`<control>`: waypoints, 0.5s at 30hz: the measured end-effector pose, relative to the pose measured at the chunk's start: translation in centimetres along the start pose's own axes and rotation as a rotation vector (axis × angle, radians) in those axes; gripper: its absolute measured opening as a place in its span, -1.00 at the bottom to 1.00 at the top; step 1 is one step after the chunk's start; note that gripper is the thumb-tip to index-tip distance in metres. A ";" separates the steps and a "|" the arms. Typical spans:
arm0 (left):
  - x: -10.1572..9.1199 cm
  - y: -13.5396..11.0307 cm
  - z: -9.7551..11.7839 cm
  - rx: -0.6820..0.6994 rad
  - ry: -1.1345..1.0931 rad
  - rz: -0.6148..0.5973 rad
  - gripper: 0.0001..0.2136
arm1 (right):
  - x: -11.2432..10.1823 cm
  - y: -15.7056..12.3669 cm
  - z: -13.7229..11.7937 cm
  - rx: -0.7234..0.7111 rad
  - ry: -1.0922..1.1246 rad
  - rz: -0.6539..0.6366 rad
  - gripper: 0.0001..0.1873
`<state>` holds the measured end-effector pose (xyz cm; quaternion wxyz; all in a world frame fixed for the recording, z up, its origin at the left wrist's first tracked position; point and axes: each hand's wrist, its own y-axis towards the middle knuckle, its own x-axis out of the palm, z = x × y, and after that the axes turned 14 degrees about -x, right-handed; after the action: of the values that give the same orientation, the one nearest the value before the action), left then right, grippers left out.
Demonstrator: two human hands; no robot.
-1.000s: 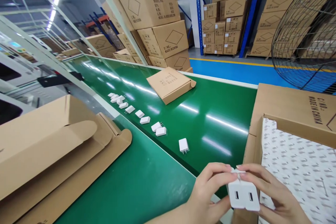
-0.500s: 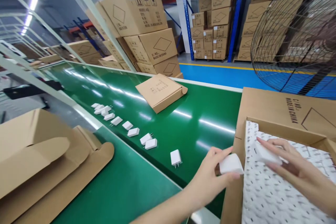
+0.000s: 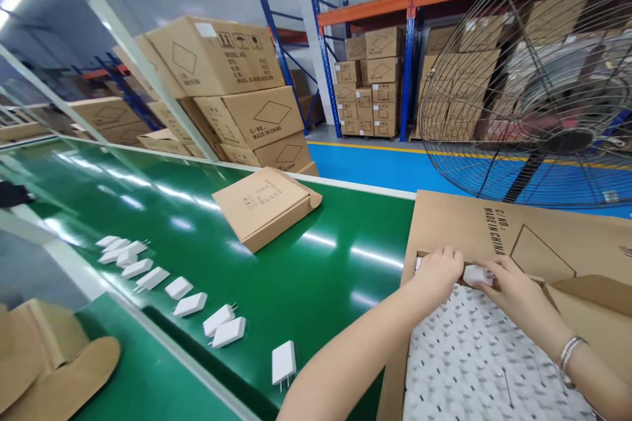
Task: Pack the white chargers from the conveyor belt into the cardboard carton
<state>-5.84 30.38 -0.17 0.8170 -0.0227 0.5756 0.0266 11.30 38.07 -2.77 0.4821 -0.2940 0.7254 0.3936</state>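
My two hands reach into an open cardboard carton (image 3: 494,237) at the lower right, packed with rows of white chargers (image 3: 474,355). My left hand (image 3: 439,271) is curled at the carton's far inner wall; what it holds is hidden. My right hand (image 3: 513,286) pinches a white charger (image 3: 476,274) against the same wall, beside the left hand. A bracelet (image 3: 567,354) shows on the right wrist.
A row of several loose white chargers (image 3: 217,325) lies on the green conveyor belt (image 3: 197,237). A flat cardboard box (image 3: 264,205) rests mid-belt. Folded cardboard (image 3: 49,362) sits at lower left. Stacked cartons (image 3: 232,92), racking and a large wire-caged fan (image 3: 543,79) stand beyond.
Both hands moved forward from the near side of the carton to its far inner wall, each carrying a charger. The view swung right and up.
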 end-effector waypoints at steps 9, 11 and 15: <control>-3.3 -4.3 -3.5 -0.065 0.026 0.095 -0.72 | 1.8 1.8 -2.0 0.013 0.104 -0.144 -0.51; -5.1 -8.0 -5.7 -0.141 0.046 0.079 -0.67 | 2.2 2.1 -2.5 0.032 0.105 -0.160 -0.49; -7.3 -16.9 -11.2 -0.440 0.203 -0.127 -0.62 | 2.2 2.6 -3.7 0.037 0.072 -0.177 -0.44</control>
<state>-17.62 12.60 3.07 0.7304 -0.2386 0.6325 0.0973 6.66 36.13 -3.27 0.4938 -0.3622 0.7206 0.3250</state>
